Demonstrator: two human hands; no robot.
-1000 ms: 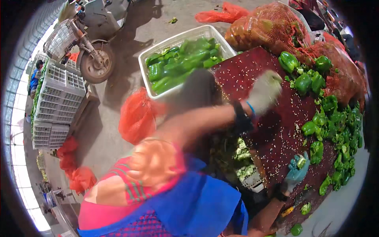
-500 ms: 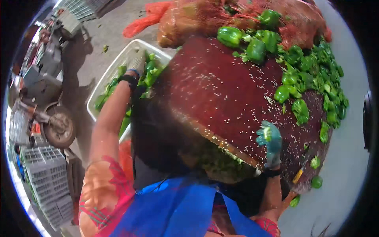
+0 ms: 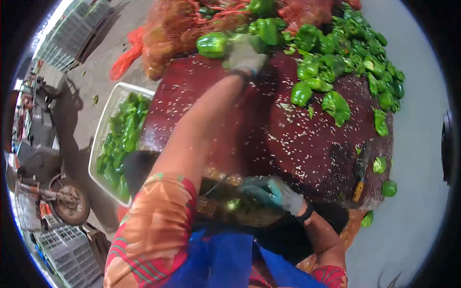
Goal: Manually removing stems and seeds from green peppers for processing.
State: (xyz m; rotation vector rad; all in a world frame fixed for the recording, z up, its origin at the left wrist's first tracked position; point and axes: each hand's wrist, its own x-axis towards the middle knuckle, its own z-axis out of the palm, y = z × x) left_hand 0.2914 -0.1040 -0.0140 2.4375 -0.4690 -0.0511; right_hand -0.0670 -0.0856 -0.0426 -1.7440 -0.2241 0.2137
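Along the far side of the dark red tabletop (image 3: 187, 79), the left hand (image 3: 246, 55), in a pale glove, is among whole green peppers (image 3: 211, 44) that lie against a bulging mesh sack (image 3: 168, 33). Blur hides this grip: whether its fingers have closed on a pepper cannot be told. The right hand (image 3: 276, 191), in a teal-and-white glove, is at the near edge; its fingers look loosely bent, but how far open they are is unclear. A small green piece (image 3: 233, 205) shows below and left of it, seemingly apart.

The glossy, rounded peppers could slip from a gloved grip or roll if nudged, particularly the lone pepper (image 3: 389, 188) by the right-hand edge. The yellow-handled knife (image 3: 358, 191) lies loose near that side, so a careless sweep of the right forearm (image 3: 324, 235) might catch it.

Pale, grainy seeds (image 3: 286, 107) speckle the smooth red surface and could make things slide. Crumpled, lobed peppers (image 3: 379, 72) heap at the far right, while a smooth-rimmed white crate (image 3: 103, 113) at left holds more, packed unevenly. The sack's netting looks thin and stretchy.
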